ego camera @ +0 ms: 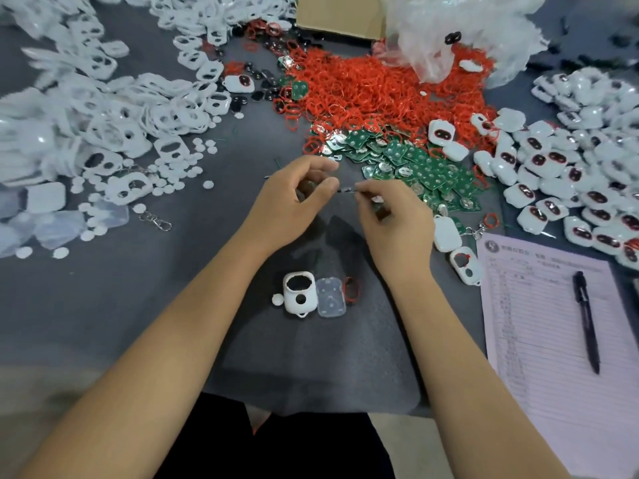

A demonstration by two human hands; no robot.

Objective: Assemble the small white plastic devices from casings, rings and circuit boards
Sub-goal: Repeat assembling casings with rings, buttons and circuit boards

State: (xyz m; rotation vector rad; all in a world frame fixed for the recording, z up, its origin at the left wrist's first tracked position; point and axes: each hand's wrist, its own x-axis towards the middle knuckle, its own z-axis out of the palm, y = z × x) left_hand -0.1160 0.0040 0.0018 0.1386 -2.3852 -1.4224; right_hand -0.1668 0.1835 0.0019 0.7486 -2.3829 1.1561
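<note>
Two hands raised over centre of grey counter (103,305), nearly meeting: left hand (294,198) with fingers curled, thumb and forefinger pinching one end of a thin dark item (346,190); right hand (390,216) pinching the other end, fingers likewise curled. Item too small and blurred to identify. Below the hands, on a dark foam mat (311,357): one white casing (299,293) with a large and a small opening, a small white disc (277,299) touching its left side, a translucent insert (331,298) just to its right, and a red ring (352,289) beside that. Green circuit boards (415,164) heaped right of centre, just beyond the right hand. Red rings piled (380,88) behind the boards, partly under a clear plastic bag (460,32). Empty white casings (103,108) and loose white discs (173,174) spread across the left side. Assembled white devices (570,188) with dark red-rimmed openings stacked at far right. Printed form (539,323) at lower right with a black pen (585,319) lying on it. Cardboard box (340,13) at top centre. Metal key clip (157,219) lying left of the left hand.
</note>
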